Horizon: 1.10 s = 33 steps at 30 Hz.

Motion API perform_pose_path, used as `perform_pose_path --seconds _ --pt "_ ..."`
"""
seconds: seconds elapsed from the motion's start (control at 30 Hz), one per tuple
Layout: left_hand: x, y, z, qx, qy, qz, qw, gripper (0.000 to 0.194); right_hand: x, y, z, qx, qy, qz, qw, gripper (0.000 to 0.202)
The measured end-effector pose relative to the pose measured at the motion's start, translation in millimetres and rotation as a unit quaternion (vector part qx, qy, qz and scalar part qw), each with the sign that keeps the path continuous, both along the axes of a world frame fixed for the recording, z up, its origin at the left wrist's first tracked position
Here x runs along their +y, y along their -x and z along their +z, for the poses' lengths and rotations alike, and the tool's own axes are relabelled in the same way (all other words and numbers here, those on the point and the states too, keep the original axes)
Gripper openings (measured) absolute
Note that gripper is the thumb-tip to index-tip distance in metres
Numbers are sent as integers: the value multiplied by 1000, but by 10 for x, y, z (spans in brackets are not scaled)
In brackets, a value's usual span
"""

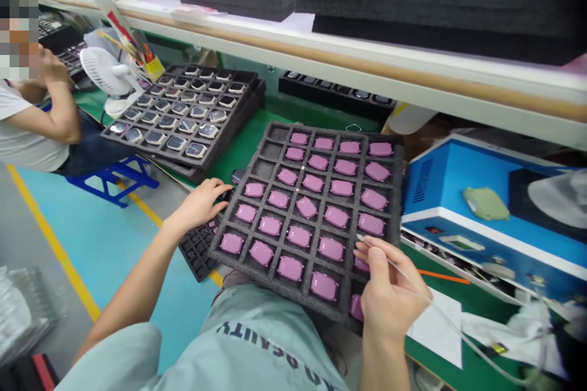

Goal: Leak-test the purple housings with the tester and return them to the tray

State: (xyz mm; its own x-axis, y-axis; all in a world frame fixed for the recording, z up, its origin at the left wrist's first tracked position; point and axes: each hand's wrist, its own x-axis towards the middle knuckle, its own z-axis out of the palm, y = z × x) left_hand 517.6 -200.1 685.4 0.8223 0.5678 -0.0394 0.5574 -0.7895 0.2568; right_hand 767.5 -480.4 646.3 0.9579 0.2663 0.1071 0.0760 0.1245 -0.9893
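A dark grey foam tray (265,168) leans over my lap, with purple watch cases (299,236) in most of its pockets. My left hand (202,203) is at the tray's left side, fingers bent around something dark that I cannot make out. Just beyond those fingertips sits a small dark watch-like piece (237,176). My right hand (389,284) is over the tray's right side, pinching a thin white cable (408,278) near its pale tip. The cable trails down to the lower right. This hand covers part of the purple cases in the right column.
Trays of pale-framed watches (183,113) stand at the left, near a white fan (106,70) and a seated person (41,116). A blue machine (458,177) with a green case (486,203) on top is at the right. Above runs a shelf edge (321,67).
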Motion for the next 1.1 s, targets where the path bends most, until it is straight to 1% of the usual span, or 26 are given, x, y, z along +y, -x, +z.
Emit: perform_pose_path --seconds 0.07,0.1,0.13,0.17,0.2,0.23,0.27,0.3,0.33,0.37,0.4,0.43,0.47,0.5,0.53,0.6,0.63,0.7,0.77,0.8,0.83,0.87,0.9,1.0,1.03,1.1 --pt "-21 81 13 -33 21 35 999 38 1 -1 2 1 0 0 1000 22" --pt "-53 121 27 -69 40 69 994 39 0 0 6 4 -1 -1 1000 23" --pt "-107 148 49 -121 68 115 984 40 -2 0 12 6 -3 -2 1000 24" --pt "-183 146 79 -186 107 163 963 41 -3 -1 18 9 -6 -6 1000 25" --pt "-283 106 114 -260 161 207 929 43 -5 -2 25 10 -10 -13 1000 25" --pt "-402 18 151 -336 228 238 882 44 -6 -4 30 8 -15 -23 1000 26" --pt "-536 -117 185 -399 310 247 827 45 -6 -6 33 4 -19 -35 999 26" --pt "-677 -295 214 -445 402 240 763 46 -6 -9 34 -3 -25 -45 999 26" --pt "-820 -502 237 -466 491 224 702 48 -5 -12 32 -10 -29 -52 998 26" --pt "-959 -723 253 -463 566 208 650 50 -2 -15 27 -19 -32 -53 998 25" --pt "-1089 -941 262 -451 621 196 610 50 2 -20 21 -27 -33 -45 998 24" --pt "-1207 -1141 264 -433 663 187 581 49 9 -29 13 -36 -31 -33 998 23" --pt "-1307 -1315 257 -415 690 182 564 46 19 -42 5 -47 -29 -20 998 23" --pt "-1387 -1460 240 -401 705 179 557 44 31 -61 -5 -61 -25 -9 998 23" --pt "-1447 -1576 212 -390 711 177 557 42 44 -82 -14 -77 -22 0 997 23" --pt "-1517 -1735 132 -374 707 171 575 45 65 -124 -30 -105 -17 7 994 23" --pt "-1537 -1784 83 -368 698 168 591 48 72 -137 -34 -114 -18 6 993 22" --pt "-1569 -1839 -14 -361 664 159 635 53 76 -144 -38 -121 -25 4 992 21" --pt "-1601 -1857 -93 -365 615 146 684 49 74 -131 -35 -118 -40 1 992 19" --pt "-1617 -1860 -122 -369 593 140 702 45 73 -123 -32 -116 -47 1 992 18" --pt "-1632 -1860 -142 -374 578 137 712 42 73 -116 -28 -113 -53 0 992 17" --pt "-1644 -1861 -155 -382 574 137 712 39 73 -112 -24 -111 -60 -2 992 16" --pt "-1653 -1863 -159 -392 577 140 703 37 74 -110 -19 -110 -66 -4 992 16" --pt "-1665 -1878 -149 -413 609 158 658 34 80 -114 -4 -114 -71 -2 991 15" --pt "-1666 -1885 -145 -412 619 163 649 35 80 -116 0 -117 -67 1 991 15" --pt "-1667 -1897 -149 -406 621 166 650 41 77 -118 4 -120 -55 13 991 14"
